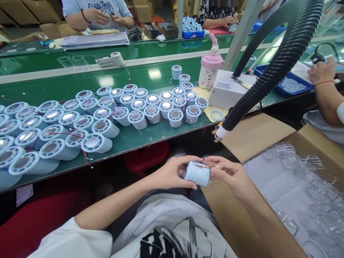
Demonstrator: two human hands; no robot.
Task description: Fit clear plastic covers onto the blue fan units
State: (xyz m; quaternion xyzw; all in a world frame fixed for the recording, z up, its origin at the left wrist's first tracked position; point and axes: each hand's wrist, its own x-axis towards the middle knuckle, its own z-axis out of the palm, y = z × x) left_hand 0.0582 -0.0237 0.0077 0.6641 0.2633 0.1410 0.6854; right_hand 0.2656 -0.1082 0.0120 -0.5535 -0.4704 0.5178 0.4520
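Worktop ahead, carton at the right

Many cylinders (107, 114) stand crowded on the worktop (150, 138); right of them sits a box unit (228, 91), a bottle (209, 70) just behind it. The open carton (258, 134) lies below the hose (271, 77), at the person's right.

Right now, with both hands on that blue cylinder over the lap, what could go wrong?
1. The pale blue cylinder is held between the left hand and right hand in mid-air, off the green bench; a slip would likely drop it to the floor.
2. Thin red wires lie under the right fingers and might snag or pull loose.
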